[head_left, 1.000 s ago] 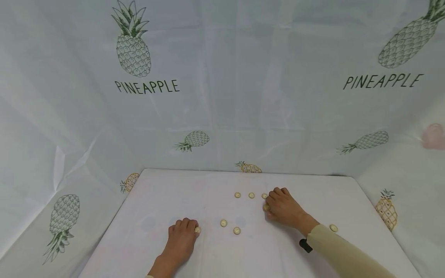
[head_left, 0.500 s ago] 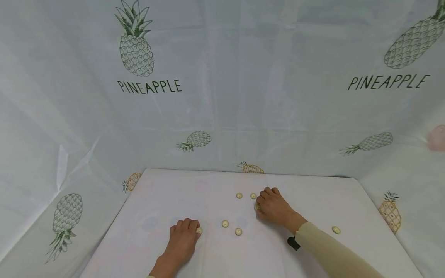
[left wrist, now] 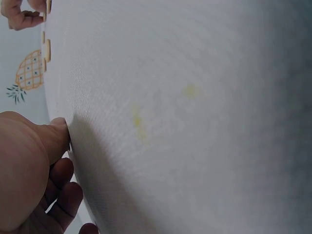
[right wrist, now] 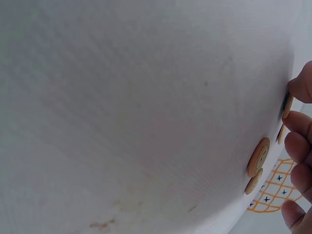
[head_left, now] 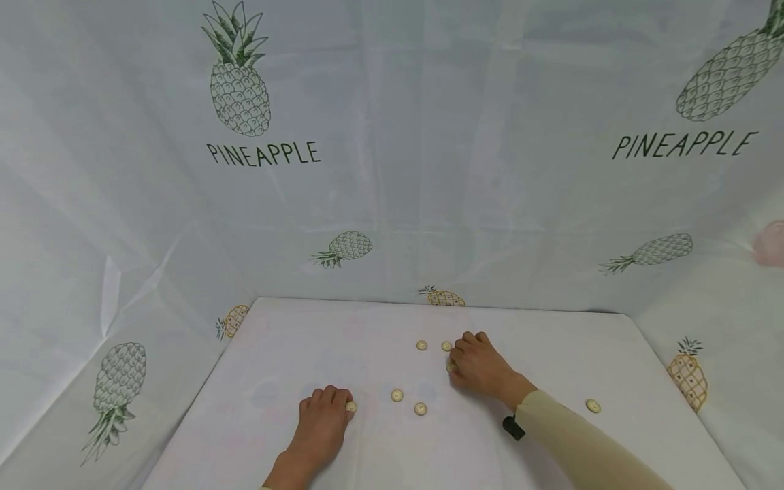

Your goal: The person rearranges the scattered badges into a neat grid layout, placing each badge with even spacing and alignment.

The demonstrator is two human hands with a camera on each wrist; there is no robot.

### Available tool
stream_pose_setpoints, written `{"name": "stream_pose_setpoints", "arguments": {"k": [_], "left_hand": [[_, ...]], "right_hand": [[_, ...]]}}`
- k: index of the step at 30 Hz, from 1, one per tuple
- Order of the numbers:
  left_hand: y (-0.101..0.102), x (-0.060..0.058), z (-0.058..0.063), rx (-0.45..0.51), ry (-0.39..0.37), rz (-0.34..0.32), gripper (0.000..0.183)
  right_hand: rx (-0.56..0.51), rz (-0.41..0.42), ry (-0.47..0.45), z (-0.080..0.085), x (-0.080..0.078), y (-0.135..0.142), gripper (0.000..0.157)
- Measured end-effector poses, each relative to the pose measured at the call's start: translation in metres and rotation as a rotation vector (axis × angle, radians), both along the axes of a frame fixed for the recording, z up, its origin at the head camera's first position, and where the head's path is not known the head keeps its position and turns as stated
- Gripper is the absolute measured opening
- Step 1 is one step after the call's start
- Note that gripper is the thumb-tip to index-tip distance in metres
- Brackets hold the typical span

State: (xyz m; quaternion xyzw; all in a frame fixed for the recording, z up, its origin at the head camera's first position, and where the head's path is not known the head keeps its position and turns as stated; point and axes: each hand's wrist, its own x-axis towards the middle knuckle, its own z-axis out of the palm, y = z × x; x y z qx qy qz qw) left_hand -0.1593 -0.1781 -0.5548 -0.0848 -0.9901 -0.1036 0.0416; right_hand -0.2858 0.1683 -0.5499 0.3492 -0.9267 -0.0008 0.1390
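Small round wooden discs lie on a white-covered table (head_left: 282,354). My left hand (head_left: 320,422) rests on the table at the left, a disc (head_left: 351,406) pinched at its thumb side; that disc is hidden in the left wrist view. Farther back, my right hand (head_left: 482,366) pinches another disc (right wrist: 288,105) between thumb and forefinger. Just beyond its fingertips sits a disc (head_left: 446,346), with a second disc (head_left: 422,345) to the left. Two more, a left disc (head_left: 397,395) and a right disc (head_left: 420,408), lie between the hands. Dark face-like marks show on a disc (right wrist: 258,157).
A lone disc (head_left: 593,405) lies at the right, beyond my right sleeve (head_left: 569,435). A small black device (head_left: 513,427) is at my right wrist. White cloth (head_left: 429,170) printed with pineapples hangs behind the table and along both sides.
My right hand has slid left with its disc and now covers the third disc of the back row. My left hand holds still. The head view has shifted slightly.
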Motion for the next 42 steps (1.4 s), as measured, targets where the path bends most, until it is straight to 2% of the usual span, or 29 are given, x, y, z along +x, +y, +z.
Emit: {"name": "stream_pose_setpoints", "arguments": {"k": [12,28,42], "left_hand": [[0.0008,0.0012,0.0014,0.001,0.005,-0.005,0.021],[0.002,0.0011,0.0012,-0.002,0.004,0.002,0.02],[0.0012,0.0004,-0.0014,-0.004,0.015,0.003,0.02]], "right_hand": [[-0.027,0.011,0.04,-0.0025,0.001,-0.0009,0.015],[-0.015,-0.022,0.018,-0.0055,-0.0003,-0.0017,0.019],[-0.002,-0.033,0.023,-0.0017,0.0023,-0.0008,0.023]]}}
